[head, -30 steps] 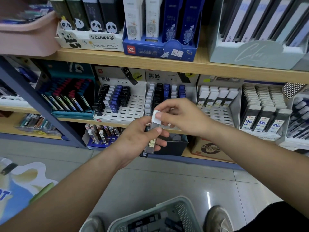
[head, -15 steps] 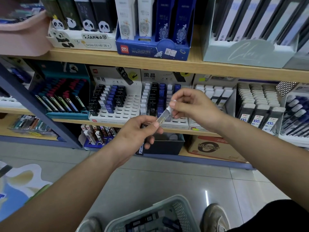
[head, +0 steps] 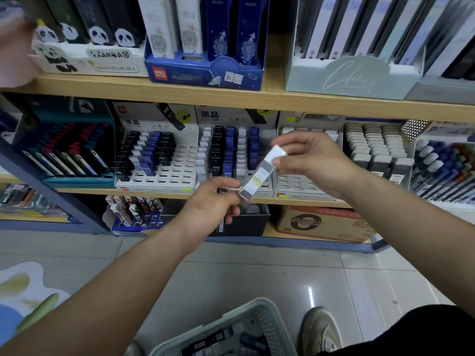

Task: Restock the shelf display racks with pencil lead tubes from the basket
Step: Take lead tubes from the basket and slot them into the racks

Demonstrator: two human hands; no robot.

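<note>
Holding lead tubes (head: 226,335) — mesh basket (head: 268,327).

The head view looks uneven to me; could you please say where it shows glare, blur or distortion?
Head view: a bright glare streak lies on the floor tile; motion smear covers the pink shape at upper left; the wooden shelf edge runs slanted and slightly bowed, as a wide-angle lens would render it; the lead tube in the right hand is sharp enough to read its label.

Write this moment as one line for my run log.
step: tube in hand, not yet racked | right hand: pinches white-capped tube at cap end | left hand: grips dark tube | basket: below, holds more tubes
</note>
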